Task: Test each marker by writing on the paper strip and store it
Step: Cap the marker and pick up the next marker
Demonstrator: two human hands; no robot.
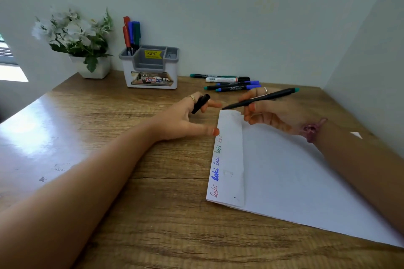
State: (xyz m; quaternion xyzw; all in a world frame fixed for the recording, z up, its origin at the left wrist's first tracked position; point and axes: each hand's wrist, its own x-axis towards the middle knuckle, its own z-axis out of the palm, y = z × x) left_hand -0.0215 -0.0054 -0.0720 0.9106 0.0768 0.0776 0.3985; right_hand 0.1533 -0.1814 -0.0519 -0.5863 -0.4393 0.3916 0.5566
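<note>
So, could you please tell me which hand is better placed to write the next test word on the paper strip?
The right hand: it already grips the uncapped marker, tip at the strip's far end. The left hand holds the cap, its thumb at the strip's edge.

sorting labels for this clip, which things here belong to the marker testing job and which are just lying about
Part of the job:
- marker in the right hand
- cap in the left hand
- paper strip with test words
- loose markers lying on the desk
- organizer with stored markers

Just lying about:
- flower pot
- large sheet under the strip
</note>
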